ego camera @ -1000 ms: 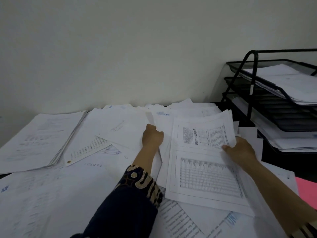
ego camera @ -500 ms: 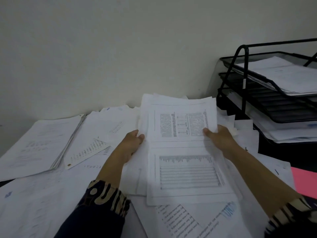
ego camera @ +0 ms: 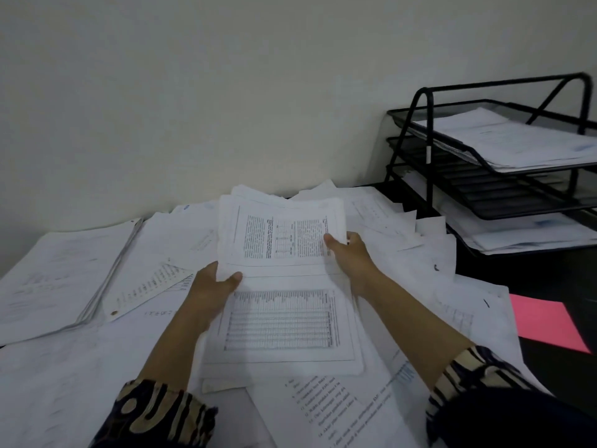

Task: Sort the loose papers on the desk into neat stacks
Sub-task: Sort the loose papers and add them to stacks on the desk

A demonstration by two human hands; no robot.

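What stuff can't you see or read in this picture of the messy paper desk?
All in the head view:
- Printed words and tables on the held bundle: too small and blurred to read.
- Fingers of the left hand and right hand: mostly hidden behind the bundle, only thumbs show.
- Desk: mostly buried under loose papers.
- Tray rack: cut off by the right edge.
- Pink sheet: partly tucked under white paper.

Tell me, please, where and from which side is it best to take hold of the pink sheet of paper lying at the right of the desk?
Probably the pink sheet of paper is best taken at its near right corner, from the right. Its left edge is tucked under white sheets, but that corner lies bare on the dark desk, so the grip can slide under and pinch it.
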